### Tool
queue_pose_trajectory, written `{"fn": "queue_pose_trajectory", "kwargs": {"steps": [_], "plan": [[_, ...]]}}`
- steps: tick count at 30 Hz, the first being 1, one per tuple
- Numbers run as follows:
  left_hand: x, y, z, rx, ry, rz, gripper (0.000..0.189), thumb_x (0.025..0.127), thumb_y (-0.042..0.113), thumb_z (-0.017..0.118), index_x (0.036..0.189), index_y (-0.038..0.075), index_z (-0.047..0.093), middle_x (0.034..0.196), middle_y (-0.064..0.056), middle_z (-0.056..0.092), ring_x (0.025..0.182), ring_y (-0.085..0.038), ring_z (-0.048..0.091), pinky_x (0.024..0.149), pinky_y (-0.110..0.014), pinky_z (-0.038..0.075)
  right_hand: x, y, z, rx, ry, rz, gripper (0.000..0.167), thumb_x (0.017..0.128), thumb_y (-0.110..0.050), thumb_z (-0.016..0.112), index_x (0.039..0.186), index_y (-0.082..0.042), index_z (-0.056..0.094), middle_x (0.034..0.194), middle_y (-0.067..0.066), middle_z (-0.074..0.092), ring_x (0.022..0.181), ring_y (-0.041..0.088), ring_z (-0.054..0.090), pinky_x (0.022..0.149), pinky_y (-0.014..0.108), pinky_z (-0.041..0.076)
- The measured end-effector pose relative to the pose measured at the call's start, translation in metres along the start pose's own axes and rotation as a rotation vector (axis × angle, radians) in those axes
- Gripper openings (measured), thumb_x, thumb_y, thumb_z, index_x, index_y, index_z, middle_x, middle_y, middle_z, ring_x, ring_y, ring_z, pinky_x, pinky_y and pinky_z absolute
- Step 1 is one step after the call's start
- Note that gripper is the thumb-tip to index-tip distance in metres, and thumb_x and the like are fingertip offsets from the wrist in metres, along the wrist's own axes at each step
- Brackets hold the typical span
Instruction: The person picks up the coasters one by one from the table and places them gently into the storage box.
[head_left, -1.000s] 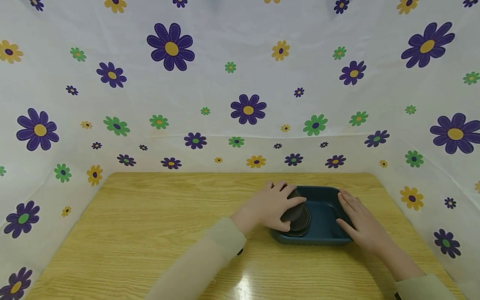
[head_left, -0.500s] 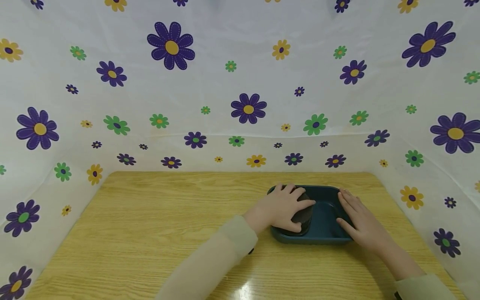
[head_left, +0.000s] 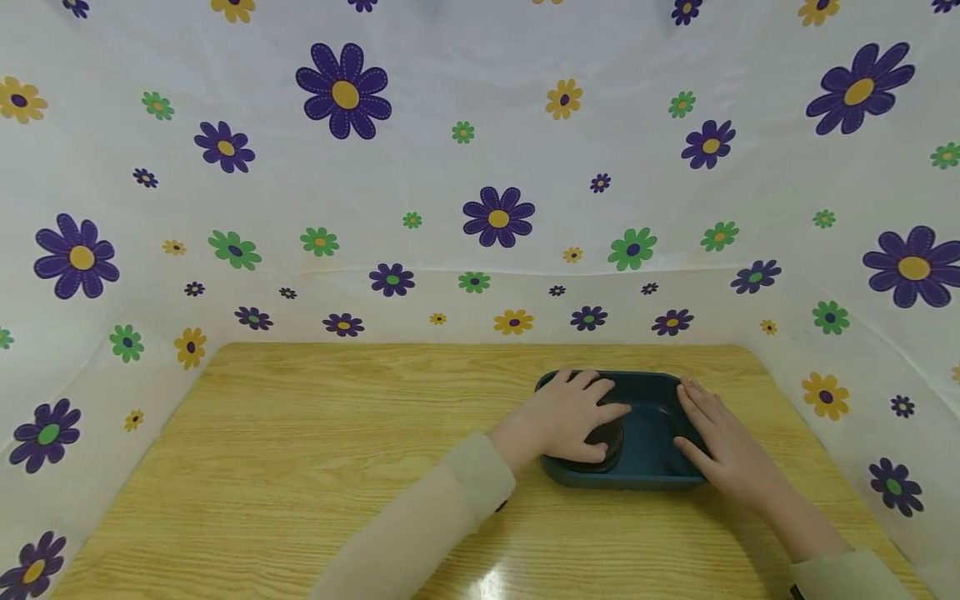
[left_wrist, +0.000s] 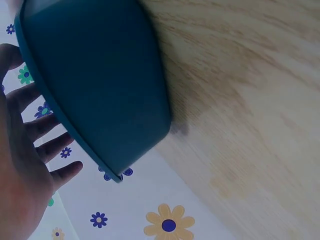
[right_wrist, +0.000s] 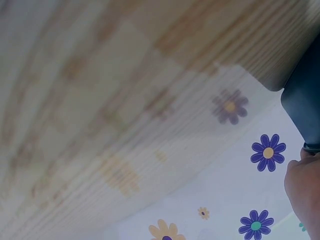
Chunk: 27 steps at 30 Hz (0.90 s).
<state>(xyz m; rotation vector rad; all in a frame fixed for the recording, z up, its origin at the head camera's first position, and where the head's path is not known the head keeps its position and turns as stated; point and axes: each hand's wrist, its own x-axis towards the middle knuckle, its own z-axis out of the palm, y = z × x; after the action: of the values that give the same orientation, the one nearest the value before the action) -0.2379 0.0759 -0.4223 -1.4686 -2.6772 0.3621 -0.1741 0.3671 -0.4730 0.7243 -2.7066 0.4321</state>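
A dark blue-green, rounded rectangular tub [head_left: 630, 481] sits on the table, right of centre. In its left part lies a dark round thing with a rim, like a dish [head_left: 613, 446]; my left hand [head_left: 572, 421] covers most of it. The fingers of that hand are spread, and the left wrist view shows several of them [left_wrist: 47, 150] fairly straight above the tub's rim. On the tub's right end rests my right hand [head_left: 716, 442], fingers straight along the wall and thumb apart over the inside. Only part of this hand [right_wrist: 305, 187] appears in the right wrist view.
The wood-grain tabletop [head_left: 337, 433] stretches left of the tub. A white curtain [head_left: 420, 167] with purple, green and yellow flowers encloses the table at the back and both sides.
My left hand has moved slightly right over the tub. The dark round thing, tilted under its fingers before, now lies lower in the tub. The right hand has stayed put.
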Motion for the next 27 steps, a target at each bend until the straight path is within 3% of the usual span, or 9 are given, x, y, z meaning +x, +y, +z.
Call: {"fn": "queue_pose_trajectory", "kwargs": {"steps": [17,27], "plan": [[-0.036,-0.024,0.003,-0.040,0.038,-0.039,0.063,0.105,0.055,0.051,0.163,0.033,0.041,0.172,-0.003,0.036,0.158,-0.026,0.034,0.128,-0.049,0.032,0.001,0.002,-0.001,-0.012,0.015,-0.028,0.073,0.103,-0.022,0.067,0.160,0.010,0.035,0.174,0.022,0.026,0.164,0.000,-0.001,0.127,0.013,-0.008],[-0.073,-0.048,0.008,-0.119,0.056,-0.097,0.065,0.103,0.054,0.057,0.162,0.030,0.044,0.171,-0.006,0.037,0.158,-0.031,0.035,0.128,-0.054,0.031,0.001,0.003,0.001,-0.016,0.015,-0.043,0.072,0.104,-0.023,0.065,0.161,0.010,0.034,0.178,0.010,0.016,0.164,0.000,-0.002,0.127,0.013,-0.008]]}}
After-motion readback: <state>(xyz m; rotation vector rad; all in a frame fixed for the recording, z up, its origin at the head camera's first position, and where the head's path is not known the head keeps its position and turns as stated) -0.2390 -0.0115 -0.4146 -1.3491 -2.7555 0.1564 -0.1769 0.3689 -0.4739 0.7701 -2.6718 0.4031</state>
